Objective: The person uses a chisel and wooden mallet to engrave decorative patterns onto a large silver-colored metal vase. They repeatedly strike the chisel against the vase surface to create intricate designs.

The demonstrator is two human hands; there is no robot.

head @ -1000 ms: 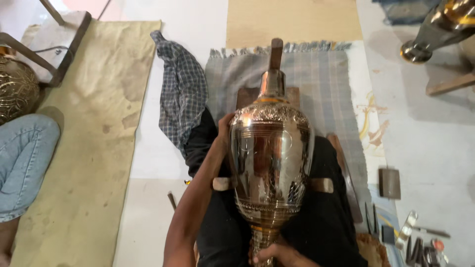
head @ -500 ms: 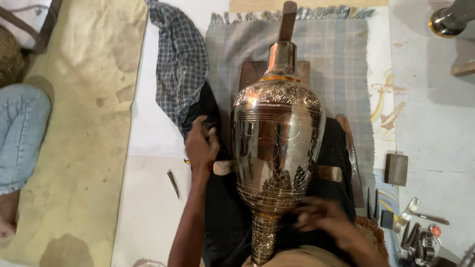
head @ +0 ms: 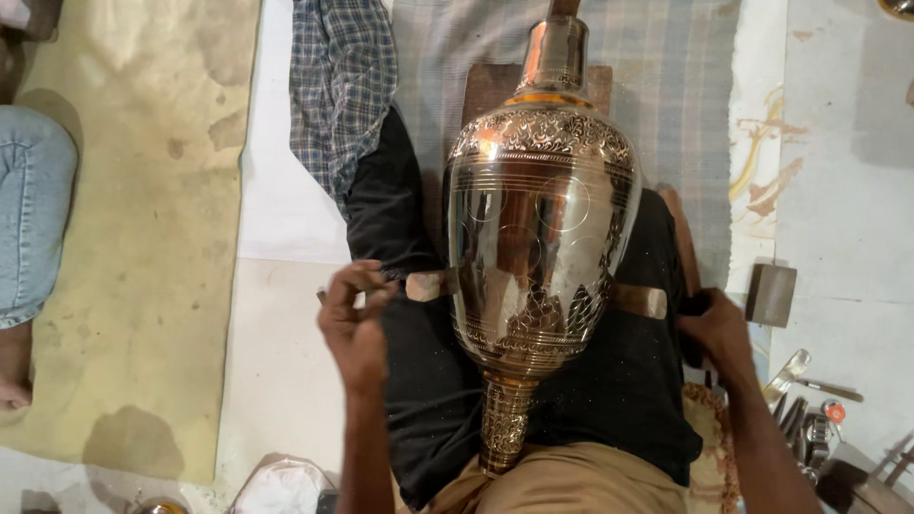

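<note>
Engraving on the brass vase [head: 541, 243] looks part done from where I watch: dense floral bands wrap its shoulder and its lower belly, fine ruled lines ring it, and the wide middle band carries only faint scribed circles, so I judge that zone is what remains. The vase lies on its side across my lap, between my two hands, neck pointing away from me and patterned foot toward my waist. It rests on a wooden bar [head: 640, 301] whose ends stick out on both sides.

My left hand [head: 354, 324] is raised just beside the vase's left flank, fingers curled and pinched together near the bar's left end; I cannot tell whether they pinch a small tool or nothing. My right hand [head: 716, 328] sits to the right of the vase, curled over the dark cloth [head: 628, 390] by the bar's right end, apart from the metal; its grip is hidden.

Beyond the left hand lie a checked cloth [head: 341, 95] and a tan mat [head: 133, 238], with another person's denim knee [head: 33, 214] at the far edge. Right of my right hand are a small metal block [head: 769, 293] and a heap of hand tools [head: 809, 424]. All this rests on a striped rug [head: 666, 105] over a pale floor
</note>
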